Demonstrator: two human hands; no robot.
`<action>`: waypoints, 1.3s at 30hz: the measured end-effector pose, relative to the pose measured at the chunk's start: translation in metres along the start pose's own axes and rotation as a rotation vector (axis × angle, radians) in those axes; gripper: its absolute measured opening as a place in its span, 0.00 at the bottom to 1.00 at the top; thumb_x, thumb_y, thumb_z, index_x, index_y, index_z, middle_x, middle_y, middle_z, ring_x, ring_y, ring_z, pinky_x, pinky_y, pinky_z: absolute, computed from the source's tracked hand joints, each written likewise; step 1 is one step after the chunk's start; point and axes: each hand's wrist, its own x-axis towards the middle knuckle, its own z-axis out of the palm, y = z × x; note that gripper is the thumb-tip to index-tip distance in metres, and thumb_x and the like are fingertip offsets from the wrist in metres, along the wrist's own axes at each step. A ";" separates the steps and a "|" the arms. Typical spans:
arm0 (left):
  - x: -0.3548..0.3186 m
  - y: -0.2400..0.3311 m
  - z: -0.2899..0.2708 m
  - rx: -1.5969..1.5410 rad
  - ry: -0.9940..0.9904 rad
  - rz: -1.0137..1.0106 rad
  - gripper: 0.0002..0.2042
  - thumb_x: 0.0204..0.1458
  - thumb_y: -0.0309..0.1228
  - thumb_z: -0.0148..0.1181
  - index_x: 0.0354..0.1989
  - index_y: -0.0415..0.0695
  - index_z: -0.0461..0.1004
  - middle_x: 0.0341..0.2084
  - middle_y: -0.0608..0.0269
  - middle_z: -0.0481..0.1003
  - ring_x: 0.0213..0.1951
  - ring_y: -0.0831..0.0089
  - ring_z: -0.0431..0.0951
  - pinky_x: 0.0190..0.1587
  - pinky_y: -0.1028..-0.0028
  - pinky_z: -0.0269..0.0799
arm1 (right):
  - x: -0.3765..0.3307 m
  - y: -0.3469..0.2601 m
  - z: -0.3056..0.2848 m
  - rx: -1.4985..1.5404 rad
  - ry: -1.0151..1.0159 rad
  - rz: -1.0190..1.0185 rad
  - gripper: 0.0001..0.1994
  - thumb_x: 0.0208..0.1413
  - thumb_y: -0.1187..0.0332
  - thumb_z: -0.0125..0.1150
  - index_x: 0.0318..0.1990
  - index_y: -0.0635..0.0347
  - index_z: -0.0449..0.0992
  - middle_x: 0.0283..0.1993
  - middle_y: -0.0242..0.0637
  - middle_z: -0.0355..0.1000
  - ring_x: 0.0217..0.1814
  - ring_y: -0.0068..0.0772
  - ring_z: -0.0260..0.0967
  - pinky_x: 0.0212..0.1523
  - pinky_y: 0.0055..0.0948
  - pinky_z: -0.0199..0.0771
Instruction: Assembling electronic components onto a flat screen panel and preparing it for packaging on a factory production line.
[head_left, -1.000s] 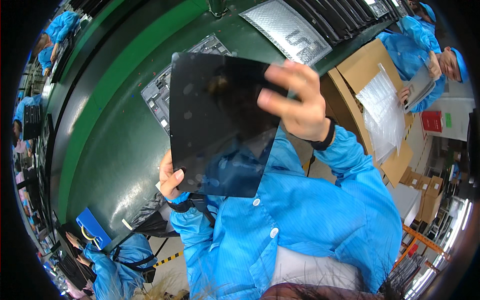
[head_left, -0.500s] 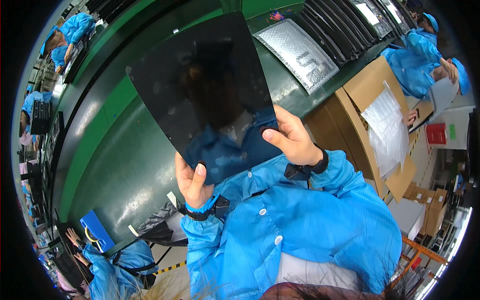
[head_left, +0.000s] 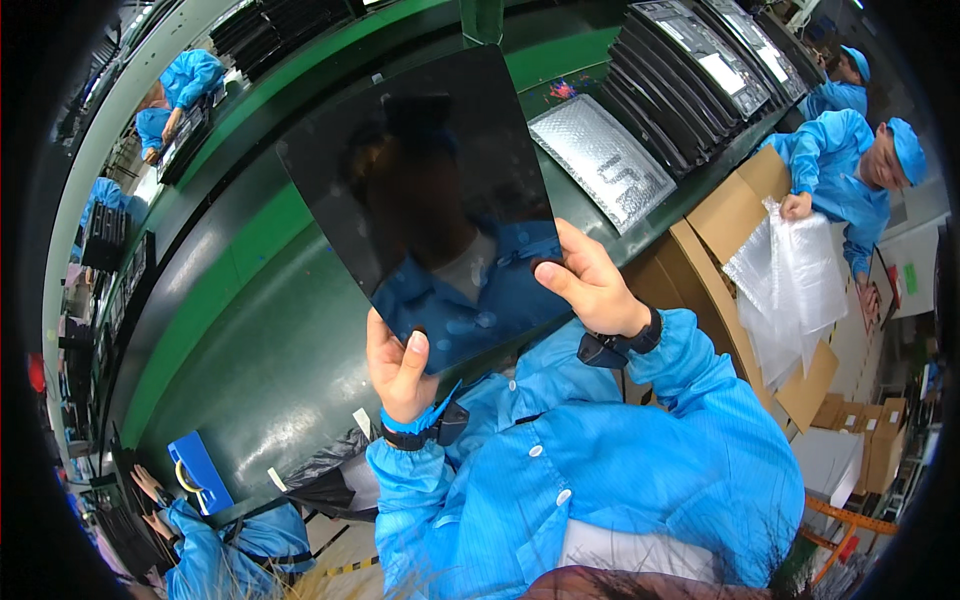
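Note:
A flat, glossy black screen panel is held up in front of me over the green workbench, its face reflecting a blue jacket. My left hand grips its lower left edge, thumb on the front face. At the lower right edge my right hand grips it the same way, thumb on the front and fingers behind. The fingers behind the panel are partly hidden. Faint smudges show on its surface. Beyond the right hand lies a silvery bubble-wrap pouch on the bench.
Black panels stand in a row at the far right. Beside the bench is an open cardboard box; a co-worker there handles clear bubble bags. At lower left are a blue tape dispenser and another worker's hands.
The panel and both hands appear slightly farther right, along with the whole view, still gripped alike. At the right, the co-worker has grasped and raised the clear bubble bags.

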 end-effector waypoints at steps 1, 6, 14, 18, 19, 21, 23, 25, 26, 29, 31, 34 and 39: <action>-0.001 0.001 0.001 -0.011 0.000 -0.009 0.35 0.63 0.22 0.60 0.78 0.37 0.53 0.70 0.45 0.68 0.69 0.54 0.72 0.72 0.57 0.66 | -0.001 -0.001 0.002 0.010 0.009 -0.002 0.22 0.75 0.72 0.55 0.73 0.65 0.62 0.58 0.29 0.72 0.54 0.13 0.67 0.55 0.21 0.72; -0.003 0.000 -0.001 -0.018 -0.002 -0.008 0.35 0.63 0.22 0.60 0.78 0.37 0.53 0.70 0.46 0.68 0.68 0.55 0.72 0.72 0.57 0.67 | -0.001 -0.003 0.002 0.023 -0.012 -0.002 0.25 0.75 0.72 0.55 0.76 0.66 0.59 0.63 0.33 0.72 0.60 0.18 0.69 0.62 0.25 0.72; -0.007 -0.003 0.003 0.029 0.041 0.017 0.35 0.63 0.23 0.60 0.78 0.36 0.54 0.70 0.47 0.68 0.69 0.55 0.71 0.74 0.57 0.63 | -0.007 0.004 -0.002 0.010 -0.028 0.004 0.28 0.75 0.71 0.56 0.77 0.66 0.57 0.65 0.33 0.72 0.64 0.20 0.67 0.67 0.27 0.70; -0.008 -0.008 -0.006 -0.017 -0.010 0.027 0.34 0.63 0.22 0.59 0.78 0.37 0.55 0.71 0.47 0.68 0.69 0.55 0.71 0.74 0.56 0.61 | -0.006 0.004 0.000 0.057 -0.014 0.002 0.25 0.75 0.73 0.54 0.75 0.67 0.60 0.66 0.33 0.72 0.65 0.21 0.68 0.67 0.27 0.69; -0.007 -0.010 -0.008 -0.011 -0.004 0.040 0.34 0.63 0.21 0.58 0.78 0.37 0.55 0.71 0.47 0.68 0.69 0.55 0.71 0.74 0.56 0.61 | -0.007 0.002 0.000 0.043 -0.019 0.009 0.24 0.75 0.73 0.55 0.75 0.67 0.61 0.66 0.34 0.72 0.66 0.21 0.67 0.68 0.28 0.69; -0.009 -0.011 -0.009 -0.034 0.019 0.048 0.33 0.64 0.20 0.57 0.78 0.37 0.55 0.70 0.45 0.68 0.69 0.54 0.71 0.74 0.54 0.61 | -0.008 0.005 0.001 0.070 -0.008 0.022 0.23 0.75 0.74 0.54 0.74 0.67 0.62 0.67 0.35 0.72 0.68 0.23 0.67 0.69 0.29 0.68; -0.016 -0.017 -0.019 0.021 0.109 0.052 0.33 0.64 0.20 0.56 0.78 0.37 0.54 0.70 0.42 0.68 0.68 0.51 0.72 0.74 0.51 0.63 | -0.005 0.010 0.004 0.036 0.007 -0.027 0.24 0.74 0.74 0.56 0.74 0.67 0.62 0.64 0.33 0.72 0.64 0.21 0.66 0.66 0.28 0.69; -0.012 -0.010 -0.018 0.034 0.071 0.068 0.33 0.65 0.21 0.56 0.79 0.36 0.53 0.70 0.42 0.68 0.68 0.51 0.72 0.73 0.52 0.65 | -0.001 0.009 0.005 -0.024 0.003 -0.025 0.25 0.73 0.73 0.57 0.74 0.67 0.62 0.61 0.32 0.72 0.60 0.18 0.65 0.63 0.27 0.70; -0.009 -0.011 -0.014 0.025 0.055 0.055 0.33 0.65 0.21 0.56 0.79 0.36 0.53 0.70 0.42 0.68 0.68 0.51 0.72 0.73 0.52 0.65 | 0.001 0.007 0.006 -0.054 -0.001 -0.031 0.25 0.73 0.73 0.57 0.73 0.67 0.63 0.59 0.31 0.71 0.58 0.17 0.64 0.61 0.27 0.70; -0.006 -0.010 -0.013 0.021 -0.017 0.100 0.34 0.66 0.21 0.55 0.80 0.39 0.52 0.71 0.44 0.67 0.69 0.53 0.71 0.74 0.54 0.64 | -0.003 0.008 0.005 -0.039 0.033 -0.024 0.19 0.73 0.72 0.57 0.67 0.66 0.67 0.55 0.29 0.71 0.55 0.16 0.64 0.58 0.25 0.70; -0.008 -0.011 -0.014 0.022 -0.011 0.096 0.33 0.66 0.20 0.55 0.80 0.39 0.53 0.71 0.45 0.67 0.69 0.53 0.71 0.74 0.54 0.64 | -0.004 0.010 0.004 -0.022 0.017 0.001 0.16 0.73 0.72 0.57 0.65 0.66 0.68 0.54 0.28 0.71 0.54 0.16 0.64 0.57 0.25 0.70; -0.010 -0.012 -0.014 0.008 -0.001 0.084 0.33 0.66 0.20 0.55 0.79 0.39 0.54 0.71 0.46 0.67 0.69 0.54 0.71 0.74 0.53 0.63 | -0.007 0.005 0.007 0.044 0.046 -0.025 0.15 0.74 0.73 0.57 0.63 0.66 0.69 0.53 0.29 0.71 0.55 0.16 0.65 0.58 0.26 0.71; -0.010 -0.016 -0.014 -0.022 -0.004 0.059 0.34 0.64 0.18 0.55 0.79 0.40 0.54 0.72 0.48 0.67 0.70 0.54 0.70 0.75 0.53 0.62 | -0.007 0.008 0.001 0.084 -0.004 -0.009 0.23 0.74 0.75 0.54 0.73 0.68 0.63 0.66 0.35 0.72 0.66 0.22 0.67 0.68 0.28 0.69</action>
